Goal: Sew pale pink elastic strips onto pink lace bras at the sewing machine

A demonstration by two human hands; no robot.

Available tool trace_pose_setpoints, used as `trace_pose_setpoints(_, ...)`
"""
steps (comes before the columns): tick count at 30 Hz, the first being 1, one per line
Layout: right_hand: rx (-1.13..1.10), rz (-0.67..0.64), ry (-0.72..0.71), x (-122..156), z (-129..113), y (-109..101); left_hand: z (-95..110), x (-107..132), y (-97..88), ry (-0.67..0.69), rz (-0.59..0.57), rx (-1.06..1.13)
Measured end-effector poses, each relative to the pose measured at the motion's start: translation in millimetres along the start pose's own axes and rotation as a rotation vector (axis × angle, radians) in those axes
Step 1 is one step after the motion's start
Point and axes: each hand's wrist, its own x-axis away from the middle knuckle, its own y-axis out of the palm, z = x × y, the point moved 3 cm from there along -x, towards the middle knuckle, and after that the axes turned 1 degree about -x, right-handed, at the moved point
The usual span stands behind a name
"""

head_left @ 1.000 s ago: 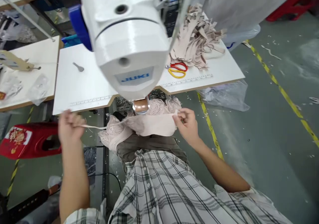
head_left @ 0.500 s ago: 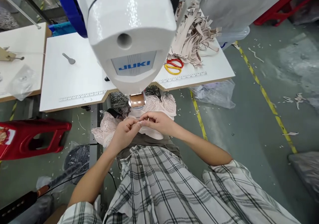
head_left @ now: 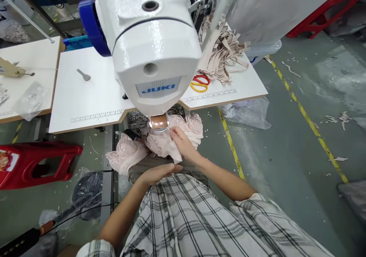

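Observation:
A white JUKI sewing machine fills the top middle, its copper-coloured foot end just above my lap. Pale pink lace garment pieces lie heaped on my lap below it. My right hand rests on the pink fabric, fingers closed on a fold of it near the machine. My left hand lies flat and open against my plaid shirt, palm down, just below the fabric and holding nothing.
The white sewing table carries a pile of beige straps and red and yellow scissors. A red plastic stool stands at left. A plastic bag lies under the table's right end. Yellow floor tape runs right.
My hands, pinched together on the fabric half a second ago, have parted. The left hand dropped flat onto my shirt; the right moved up onto the lace near the machine.

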Motion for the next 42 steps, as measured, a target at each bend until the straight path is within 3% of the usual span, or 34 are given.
trace_pose_setpoints(1, -0.006, 0.013, -0.040, 5, 0, 9, -4, 0, 7.4, -0.011, -0.047, 0.071)
trace_pose_setpoints(3, 0.023, 0.022, -0.134, 16, -2, 27, -8, -4, 14.6, -0.059, -0.027, 0.301)
trace_pose_setpoints(7, 0.129, 0.028, -0.233, 29, 3, 52, -7, -7, 13.1, -0.196, 0.241, 0.716)
trace_pose_setpoints(10, 0.206, 0.020, -0.253, 34, 9, 53, 2, 1, 5.5, -0.199, 0.424, 0.706)
trace_pose_setpoints(12, 0.255, -0.020, -0.309, 38, 5, 44, 11, 8, -5.0, -0.170, 0.504, 0.586)
trace_pose_setpoints(14, 0.331, 0.008, -0.464, 44, -7, 26, 23, 15, -16.5, -0.137, 0.421, 0.380)
trace_pose_setpoints(16, 0.423, 0.009, -0.655, 47, -25, 8, 35, 19, -25.6, -0.090, 0.196, 0.176)
trace_pose_setpoints(18, 0.496, -0.175, -0.741, 45, -38, -2, 45, 23, -31.9, -0.037, -0.023, 0.032)
trace_pose_setpoints(21, 0.608, -0.530, -0.650, 39, -43, -5, 51, 23, -38.6, -0.058, -0.152, -0.060)
trace_pose_setpoints(24, 0.674, -0.633, -0.547, 37, -39, -6, 50, 17, -39.7, -0.123, -0.197, -0.027)
trace_pose_setpoints(31, 0.520, -0.503, -0.526, 43, -30, -5, 54, 4, -39.0, -0.113, -0.142, -0.012)
trace_pose_setpoints(37, 0.560, -0.144, -0.512, 38, -35, -25, 51, 0, -48.1, -0.228, 0.014, 0.243)
trace_pose_setpoints(42, 0.573, -0.117, -0.573, 45, -40, -19, 48, 0, -47.6, -0.265, 0.069, 0.302)
